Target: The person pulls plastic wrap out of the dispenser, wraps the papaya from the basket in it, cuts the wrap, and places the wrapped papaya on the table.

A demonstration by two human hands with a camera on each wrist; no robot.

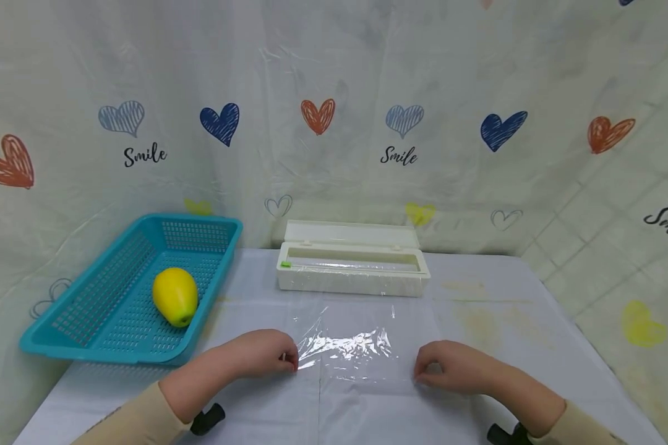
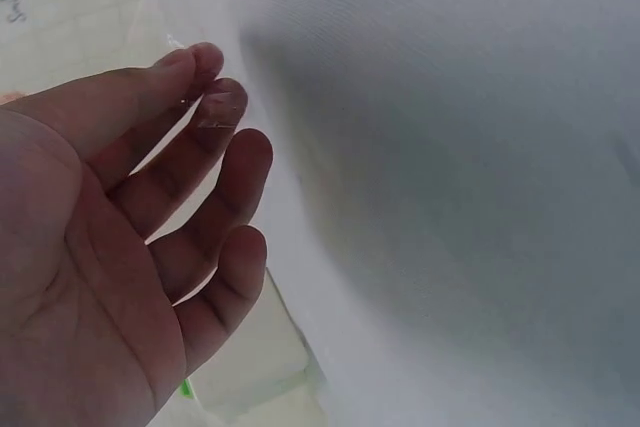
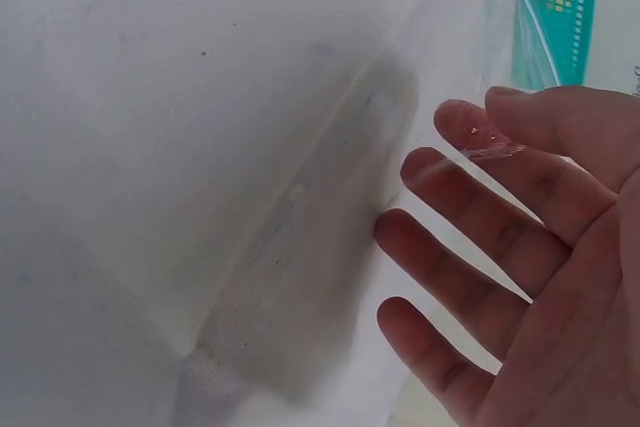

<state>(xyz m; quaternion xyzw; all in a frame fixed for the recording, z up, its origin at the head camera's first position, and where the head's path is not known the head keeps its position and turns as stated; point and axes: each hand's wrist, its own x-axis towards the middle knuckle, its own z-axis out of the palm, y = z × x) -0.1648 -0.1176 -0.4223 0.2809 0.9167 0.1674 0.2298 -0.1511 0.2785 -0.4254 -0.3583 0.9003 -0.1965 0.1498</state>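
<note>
A clear sheet of plastic wrap (image 1: 347, 346) stretches from a white dispenser box (image 1: 351, 283) toward the front of the table. My left hand (image 1: 267, 353) pinches its left front corner between thumb and index finger. At the opposite corner my right hand (image 1: 459, 368) pinches the film the same way. In the left wrist view, the other fingers (image 2: 245, 172) are spread and loosely bent. The right wrist view shows a folded edge of film at the thumb and index finger (image 3: 465, 122). The box lid (image 1: 351, 235) stands raised, and the roll (image 1: 356, 264) shows inside.
A blue plastic basket (image 1: 117, 358) stands at the left, close to my left forearm. Inside it lies a yellow fruit (image 1: 175, 296), smooth and rounded. A white cloth (image 1: 479, 309) covers the table, and a curtain (image 1: 356, 62) printed with hearts hangs behind.
</note>
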